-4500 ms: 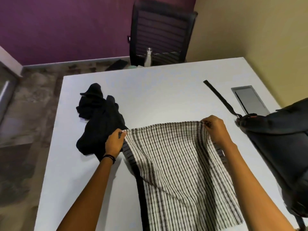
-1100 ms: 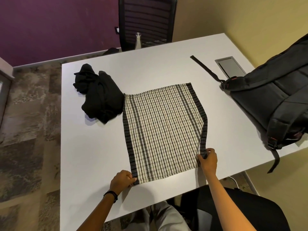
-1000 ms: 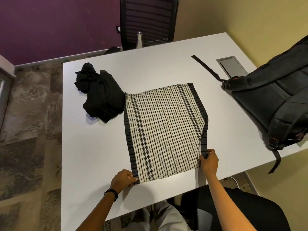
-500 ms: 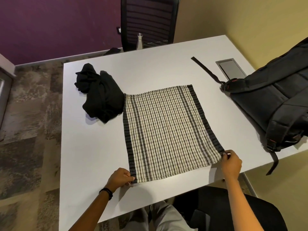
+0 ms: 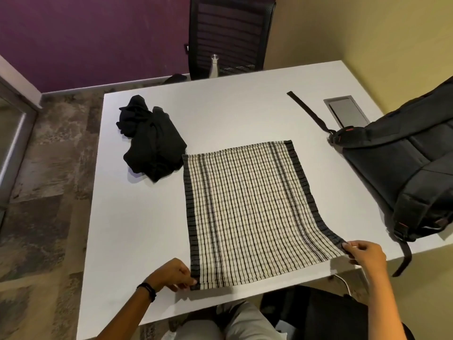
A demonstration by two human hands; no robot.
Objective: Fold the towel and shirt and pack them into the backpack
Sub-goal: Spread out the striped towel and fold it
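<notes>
We have the checked towel (image 5: 247,212) spread flat on the white table (image 5: 137,229), each near corner pinched: our left hand (image 5: 172,273) grips the near-left corner, our right hand (image 5: 365,251) the near-right one at the table's edge. A second ago that right side was doubled under and pulled in — now the dark border runs straight out to the corner, so the cloth lies square and ready for a clean first fold. The black shirt (image 5: 152,143) sits crumpled just beside the towel's far-left corner, unfolded. The backpack (image 5: 402,168) lies to the right, well clear — nothing is packed yet.
</notes>
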